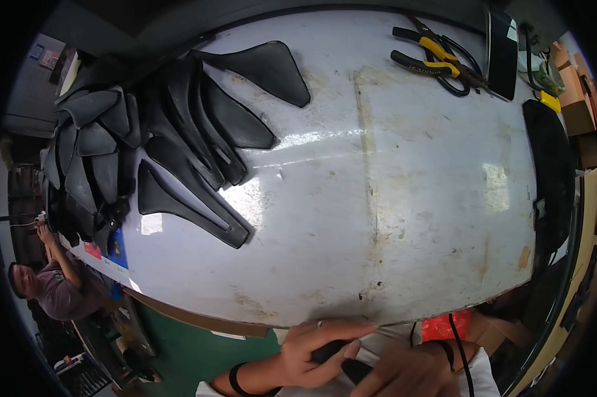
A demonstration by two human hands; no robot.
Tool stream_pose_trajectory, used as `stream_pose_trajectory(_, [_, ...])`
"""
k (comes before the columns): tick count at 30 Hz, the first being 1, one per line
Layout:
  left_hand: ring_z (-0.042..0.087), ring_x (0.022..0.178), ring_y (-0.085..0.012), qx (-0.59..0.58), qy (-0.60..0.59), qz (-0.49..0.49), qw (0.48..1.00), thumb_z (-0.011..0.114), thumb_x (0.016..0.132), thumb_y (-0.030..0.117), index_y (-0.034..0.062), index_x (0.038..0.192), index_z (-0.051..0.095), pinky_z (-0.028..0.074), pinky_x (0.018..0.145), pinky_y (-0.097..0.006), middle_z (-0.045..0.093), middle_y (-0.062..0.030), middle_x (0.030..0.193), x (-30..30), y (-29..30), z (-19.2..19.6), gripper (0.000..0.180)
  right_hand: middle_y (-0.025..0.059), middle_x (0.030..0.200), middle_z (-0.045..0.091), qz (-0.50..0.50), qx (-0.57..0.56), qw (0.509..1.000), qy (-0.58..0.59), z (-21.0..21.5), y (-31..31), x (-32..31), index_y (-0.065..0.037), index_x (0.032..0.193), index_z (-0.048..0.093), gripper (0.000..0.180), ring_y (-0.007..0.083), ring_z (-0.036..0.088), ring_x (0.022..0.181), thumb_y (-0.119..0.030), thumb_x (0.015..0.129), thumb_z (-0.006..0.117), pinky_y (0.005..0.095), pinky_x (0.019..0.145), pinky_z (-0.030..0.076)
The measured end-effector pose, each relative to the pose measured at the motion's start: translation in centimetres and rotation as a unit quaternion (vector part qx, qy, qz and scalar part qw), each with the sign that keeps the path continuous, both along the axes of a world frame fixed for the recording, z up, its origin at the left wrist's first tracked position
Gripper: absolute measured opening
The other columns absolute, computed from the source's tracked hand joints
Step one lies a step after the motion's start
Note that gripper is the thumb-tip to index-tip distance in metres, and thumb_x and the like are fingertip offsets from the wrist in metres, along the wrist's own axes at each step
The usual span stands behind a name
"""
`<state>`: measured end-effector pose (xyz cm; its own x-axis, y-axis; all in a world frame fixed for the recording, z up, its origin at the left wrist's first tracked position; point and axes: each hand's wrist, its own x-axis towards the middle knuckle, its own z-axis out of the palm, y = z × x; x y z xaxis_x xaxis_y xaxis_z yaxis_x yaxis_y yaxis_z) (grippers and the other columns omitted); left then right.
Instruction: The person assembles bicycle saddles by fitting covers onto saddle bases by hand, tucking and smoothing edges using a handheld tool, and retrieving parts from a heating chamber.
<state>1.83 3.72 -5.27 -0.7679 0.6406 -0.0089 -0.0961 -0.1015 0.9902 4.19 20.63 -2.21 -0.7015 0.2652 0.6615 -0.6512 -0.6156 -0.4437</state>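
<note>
The left hand (pixel 302 354) is pinching a black piece (pixel 355 370) near the bench (pixel 437 212); whether the blurry right hand (pixel 408 372) is, I cannot tell.

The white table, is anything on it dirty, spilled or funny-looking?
Yes, the white table looks grubby: a yellowish-brown strip runs from near its far side toward the front, and brown smudges mark the near part. Those stand out against the white. I can't tell whether the surface is damaged or just dirty.
</note>
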Motion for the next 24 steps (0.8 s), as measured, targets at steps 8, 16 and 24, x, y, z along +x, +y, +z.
stream_pose_trajectory(8, [0.073,0.081,-0.0200,-0.033,0.012,-0.018,0.999,0.063,0.090,-0.002,-0.0046,0.130,0.066,0.057,0.074,-0.030,0.075,-0.0147,0.101,-0.3,-0.3,0.3,0.041,0.0137,0.074,0.061,0.029,0.155,0.986,0.047,0.2,0.7,-0.6,0.001,0.085,0.061,0.017,0.0280,0.061,0.063,-0.007,0.092,0.073,0.0447,0.063,0.057])
stream_pose_trajectory(16, [0.072,0.079,-0.0201,-0.031,0.012,0.036,0.999,0.058,0.088,-0.003,-0.0036,0.130,0.066,0.057,0.073,-0.031,0.074,-0.0129,0.096,0.2,0.0,0.1,0.042,0.0100,0.069,0.060,-0.048,-0.046,0.996,-0.058,-0.7,-1.9,-1.8,0.002,0.085,0.060,0.017,0.0225,0.056,0.052,-0.009,0.095,0.067,0.0398,0.053,0.053])
stream_pose_trajectory(24, [0.073,0.074,-0.0170,-0.057,-0.087,0.021,0.994,0.054,0.102,0.008,-0.0071,0.114,0.072,0.058,0.072,-0.029,0.075,-0.0119,0.083,0.1,0.4,2.1,0.026,0.0127,0.082,0.064,-0.036,0.182,0.982,0.042,0.8,3.7,0.8,0.000,0.089,0.057,0.024,0.0262,0.065,0.062,-0.017,0.097,0.072,0.0437,0.059,0.059])
